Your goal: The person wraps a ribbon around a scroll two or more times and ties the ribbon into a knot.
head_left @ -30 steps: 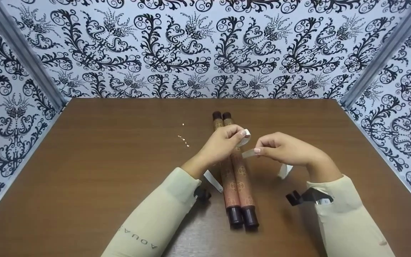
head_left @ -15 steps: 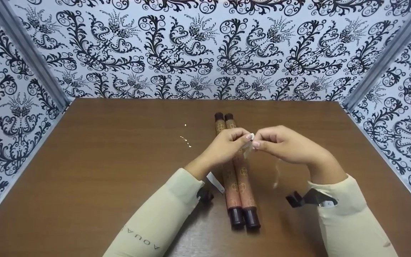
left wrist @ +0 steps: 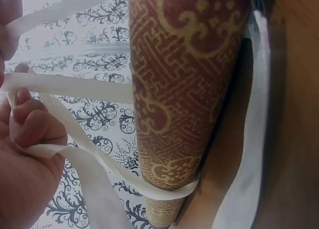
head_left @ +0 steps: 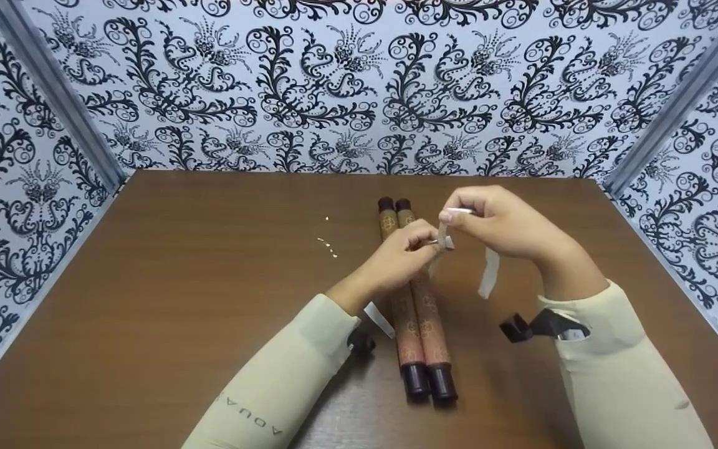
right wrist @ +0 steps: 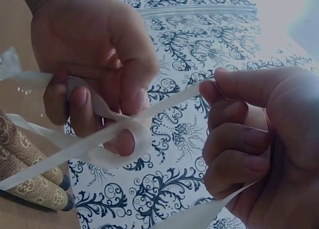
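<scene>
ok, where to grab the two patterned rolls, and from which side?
Probably the near dark end caps, from that end: the two patterned rolls lie side by side, so one grasp may span both, while the left hand and white ribbon crowd farther along.

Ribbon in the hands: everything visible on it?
The ribbon is off-white, narrow, flat and fabric-looking. It curves around the side of a patterned roll near its far end. The left grip holds a loop; the right grip pinches a straight strand crossing that loop, and a loose tail dangles below the right grip.
</scene>
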`<state>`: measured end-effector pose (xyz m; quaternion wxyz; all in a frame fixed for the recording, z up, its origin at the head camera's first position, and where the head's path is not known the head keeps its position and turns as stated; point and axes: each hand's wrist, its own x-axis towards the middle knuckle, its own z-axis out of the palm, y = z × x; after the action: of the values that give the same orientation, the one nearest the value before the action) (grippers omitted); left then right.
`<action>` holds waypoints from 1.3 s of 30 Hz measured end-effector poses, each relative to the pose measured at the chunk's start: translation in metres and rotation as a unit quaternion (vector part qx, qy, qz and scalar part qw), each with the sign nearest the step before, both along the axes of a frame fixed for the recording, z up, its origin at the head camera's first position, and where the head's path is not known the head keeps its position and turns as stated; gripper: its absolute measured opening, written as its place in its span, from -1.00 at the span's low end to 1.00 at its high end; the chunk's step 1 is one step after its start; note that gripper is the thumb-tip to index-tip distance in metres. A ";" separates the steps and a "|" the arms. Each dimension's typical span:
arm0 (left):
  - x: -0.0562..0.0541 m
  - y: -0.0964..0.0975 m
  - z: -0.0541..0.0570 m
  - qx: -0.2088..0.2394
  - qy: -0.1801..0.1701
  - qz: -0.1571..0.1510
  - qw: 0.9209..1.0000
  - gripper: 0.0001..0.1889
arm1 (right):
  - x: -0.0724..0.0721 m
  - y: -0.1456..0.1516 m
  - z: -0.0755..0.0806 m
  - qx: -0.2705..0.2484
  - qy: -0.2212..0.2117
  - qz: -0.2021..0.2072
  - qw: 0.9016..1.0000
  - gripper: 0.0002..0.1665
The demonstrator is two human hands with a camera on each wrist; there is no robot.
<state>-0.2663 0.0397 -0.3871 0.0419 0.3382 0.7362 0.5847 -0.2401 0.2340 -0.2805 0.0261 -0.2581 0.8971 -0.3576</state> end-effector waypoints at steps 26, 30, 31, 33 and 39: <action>-0.003 0.007 -0.010 0.073 -0.066 -0.004 0.995 -0.74 | -0.078 -0.014 -0.070 -0.133 -0.059 -0.065 0.987 -0.70; -0.004 0.008 -0.009 0.084 -0.067 0.008 0.994 -0.74 | -0.084 -0.021 -0.087 -0.123 -0.055 -0.073 0.988 -0.67; -0.004 0.008 -0.009 0.085 -0.069 0.013 0.994 -0.74 | -0.085 -0.022 -0.090 -0.120 -0.054 -0.075 0.988 -0.66; -0.004 0.008 -0.009 0.089 -0.073 0.021 0.993 -0.75 | -0.087 -0.025 -0.095 -0.119 -0.052 -0.076 0.989 -0.64; -0.005 0.009 -0.009 0.107 -0.085 0.026 0.990 -0.74 | -0.087 -0.027 -0.107 -0.141 -0.043 -0.054 0.988 -0.68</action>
<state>-0.2710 0.0483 -0.3957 0.0525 0.2700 0.6715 0.6880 -0.3267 0.2068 -0.3871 0.0086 -0.1951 0.8484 -0.4920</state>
